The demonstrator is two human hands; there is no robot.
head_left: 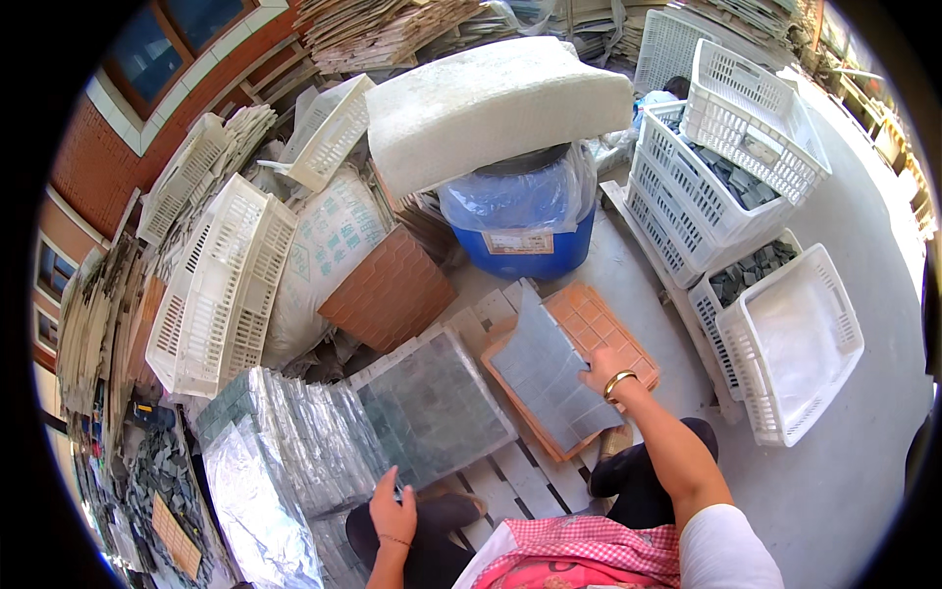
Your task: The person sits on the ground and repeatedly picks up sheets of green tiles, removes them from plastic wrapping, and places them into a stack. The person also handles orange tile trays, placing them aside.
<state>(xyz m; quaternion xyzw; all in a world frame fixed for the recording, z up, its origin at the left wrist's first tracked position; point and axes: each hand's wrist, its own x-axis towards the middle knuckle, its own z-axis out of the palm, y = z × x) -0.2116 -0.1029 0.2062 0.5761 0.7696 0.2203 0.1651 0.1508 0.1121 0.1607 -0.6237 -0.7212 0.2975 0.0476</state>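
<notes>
My right hand, with a gold bangle at the wrist, pinches the right edge of a thin grey mosaic tile sheet. The sheet lies tilted across a stack of orange gridded trays, its far corner lifted and bent. To the left, my left hand is held low over my knee with thumb and finger apart and nothing in it. Nearest to it are a row of tile sheets in shiny clear wrap and a flat grey-green panel with a pale border.
Ahead stands a blue barrel under a big white foam block. White crates holding dark tile pieces rise at the right, with a tilted crate nearer. More crates and a sack are at left. Slats run under my feet.
</notes>
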